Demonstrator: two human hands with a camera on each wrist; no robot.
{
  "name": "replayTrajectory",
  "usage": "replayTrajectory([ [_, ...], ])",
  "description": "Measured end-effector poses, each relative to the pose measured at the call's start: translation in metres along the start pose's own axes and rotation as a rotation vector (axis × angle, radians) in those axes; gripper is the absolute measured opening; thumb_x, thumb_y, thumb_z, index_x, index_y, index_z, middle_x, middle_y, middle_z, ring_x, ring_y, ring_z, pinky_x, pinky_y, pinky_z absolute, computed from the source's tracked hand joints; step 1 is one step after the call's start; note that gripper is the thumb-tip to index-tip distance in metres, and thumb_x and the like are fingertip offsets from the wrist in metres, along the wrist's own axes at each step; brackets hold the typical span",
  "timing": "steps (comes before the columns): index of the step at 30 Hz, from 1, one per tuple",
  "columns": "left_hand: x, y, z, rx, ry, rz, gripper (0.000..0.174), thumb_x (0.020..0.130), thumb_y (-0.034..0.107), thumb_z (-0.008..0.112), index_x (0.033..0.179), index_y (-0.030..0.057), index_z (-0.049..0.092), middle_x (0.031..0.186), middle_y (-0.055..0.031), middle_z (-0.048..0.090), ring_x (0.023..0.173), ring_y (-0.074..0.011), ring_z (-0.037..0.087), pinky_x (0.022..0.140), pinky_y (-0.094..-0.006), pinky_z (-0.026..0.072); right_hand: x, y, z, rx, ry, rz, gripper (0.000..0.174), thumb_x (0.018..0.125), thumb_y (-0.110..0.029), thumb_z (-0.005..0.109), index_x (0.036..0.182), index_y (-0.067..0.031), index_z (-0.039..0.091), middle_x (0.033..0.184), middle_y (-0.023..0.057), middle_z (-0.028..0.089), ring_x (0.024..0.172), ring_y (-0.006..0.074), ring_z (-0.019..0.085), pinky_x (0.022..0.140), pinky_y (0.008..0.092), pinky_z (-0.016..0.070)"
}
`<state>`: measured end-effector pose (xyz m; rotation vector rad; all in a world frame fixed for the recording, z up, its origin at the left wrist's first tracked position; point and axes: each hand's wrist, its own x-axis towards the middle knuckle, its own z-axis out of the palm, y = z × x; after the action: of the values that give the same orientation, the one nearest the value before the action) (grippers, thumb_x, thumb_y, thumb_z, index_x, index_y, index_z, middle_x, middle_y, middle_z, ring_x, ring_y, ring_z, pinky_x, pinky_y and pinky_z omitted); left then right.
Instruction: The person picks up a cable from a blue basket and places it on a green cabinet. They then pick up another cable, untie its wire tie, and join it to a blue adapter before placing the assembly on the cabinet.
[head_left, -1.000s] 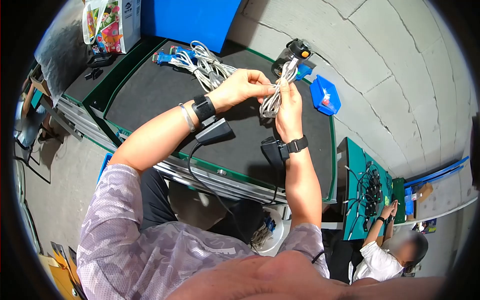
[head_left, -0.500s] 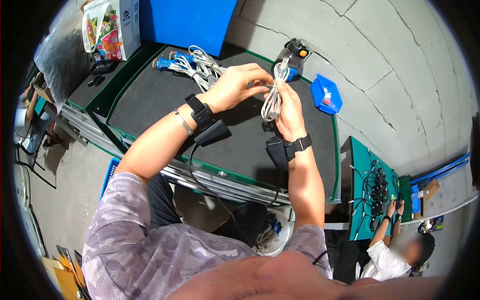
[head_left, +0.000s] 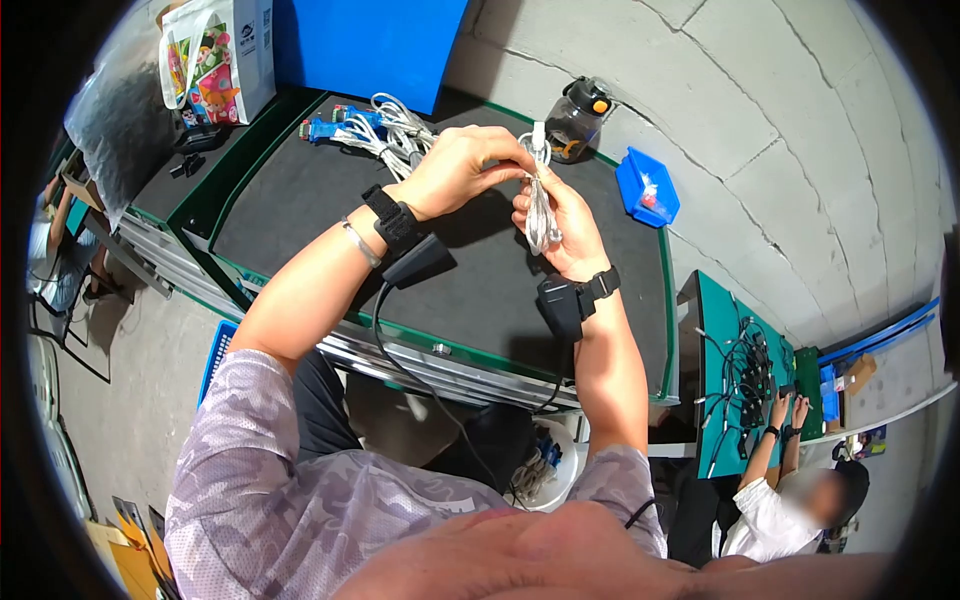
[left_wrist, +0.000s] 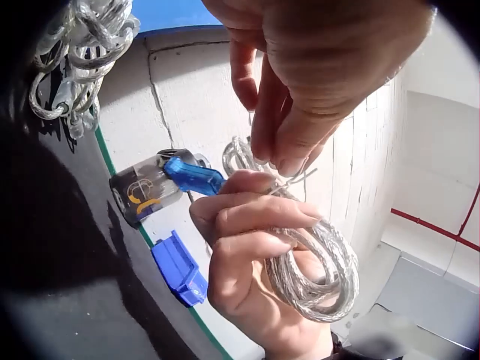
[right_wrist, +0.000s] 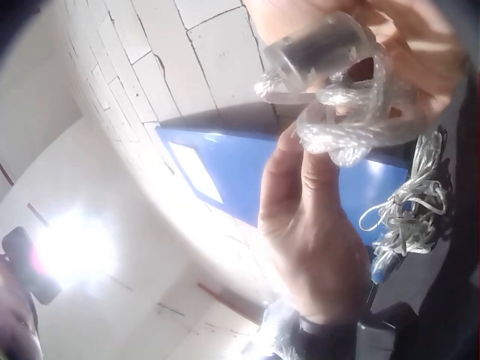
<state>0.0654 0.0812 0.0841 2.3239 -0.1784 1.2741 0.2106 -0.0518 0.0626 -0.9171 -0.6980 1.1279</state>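
Note:
A coiled clear-jacketed cable (head_left: 541, 215) is gripped in my right hand (head_left: 572, 228), over the far half of the table. Its loops stand roughly upright in the head view. A thin tie (left_wrist: 294, 182) wraps the coil's middle, its ends sticking out. My left hand (head_left: 455, 172) has thumb and fingertips pinched together right at this tie. A blue connector (left_wrist: 193, 177) on the cable pokes out behind the right fingers in the left wrist view. The right wrist view shows a dark clear-covered cylinder (right_wrist: 319, 52) on the cable near the right palm.
Several bundled cables (head_left: 395, 135) with blue connectors lie at the back left of the table. A dark bottle (head_left: 577, 120) and a blue bin (head_left: 648, 188) stand at the back right edge. A white bucket (head_left: 560, 470) holds more cables below. Another person (head_left: 770, 510) sits at right.
The right hand has shifted a little left with the cable and turned it, and the blue connector drops from the head view. The left hand keeps working at the coil's middle.

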Motion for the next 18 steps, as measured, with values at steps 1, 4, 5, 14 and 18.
replayTrajectory([
  [1, 0.001, 0.003, -0.002, -0.001, -0.011, 0.018, 0.015, 0.080, 0.007, 0.073, 0.095, 0.0075, 0.071, 0.090, -0.0070, 0.069, 0.084, -0.0262, 0.066, 0.072, -0.0341, 0.0529, 0.000, 0.000, 0.001, 0.000, -0.015, -0.003, 0.033, 0.097, -0.035, 0.058, 0.101, -0.0031, 0.060, 0.077, 0.0014, 0.060, 0.067, 0.0123, 0.065, 0.057, 0.0256, 0.0547],
  [4, -0.001, 0.000, -0.002, -0.003, -0.017, 0.026, 0.017, 0.080, 0.007, 0.073, 0.097, 0.0080, 0.071, 0.092, -0.0068, 0.069, 0.084, -0.0263, 0.066, 0.072, -0.0344, 0.0528, 0.000, -0.001, 0.000, 0.044, -0.023, 0.015, 0.030, 0.097, -0.034, 0.059, 0.101, -0.0037, 0.060, 0.078, 0.0017, 0.061, 0.068, 0.0135, 0.066, 0.058, 0.0275, 0.0564],
  [5, 0.000, 0.001, -0.003, -0.002, -0.030, 0.050, 0.017, 0.080, 0.007, 0.073, 0.097, 0.0084, 0.071, 0.092, -0.0069, 0.069, 0.084, -0.0263, 0.066, 0.073, -0.0347, 0.0527, 0.000, -0.001, -0.002, 0.065, -0.024, 0.023, 0.028, 0.097, -0.032, 0.059, 0.102, -0.0038, 0.060, 0.079, 0.0020, 0.061, 0.068, 0.0138, 0.067, 0.059, 0.0286, 0.0571],
  [14, -0.001, -0.005, -0.001, -0.100, -0.041, 0.008, 0.018, 0.087, 0.017, 0.067, 0.101, 0.0061, 0.070, 0.088, -0.0121, 0.068, 0.083, -0.0312, 0.065, 0.074, -0.0371, 0.0518, 0.001, -0.004, -0.002, 0.155, -0.110, 0.073, 0.030, 0.098, -0.032, 0.056, 0.104, -0.0023, 0.060, 0.079, 0.0012, 0.058, 0.069, 0.0127, 0.063, 0.057, 0.0272, 0.0545],
  [18, -0.003, -0.007, 0.002, -0.182, -0.040, -0.109, 0.018, 0.092, 0.016, 0.064, 0.102, 0.0012, 0.069, 0.093, -0.0080, 0.070, 0.085, -0.0182, 0.066, 0.076, -0.0306, 0.0516, 0.000, -0.004, 0.001, 0.121, -0.105, 0.023, 0.032, 0.099, -0.032, 0.055, 0.105, -0.0015, 0.060, 0.081, 0.0018, 0.059, 0.072, 0.0135, 0.064, 0.061, 0.0272, 0.0543],
])
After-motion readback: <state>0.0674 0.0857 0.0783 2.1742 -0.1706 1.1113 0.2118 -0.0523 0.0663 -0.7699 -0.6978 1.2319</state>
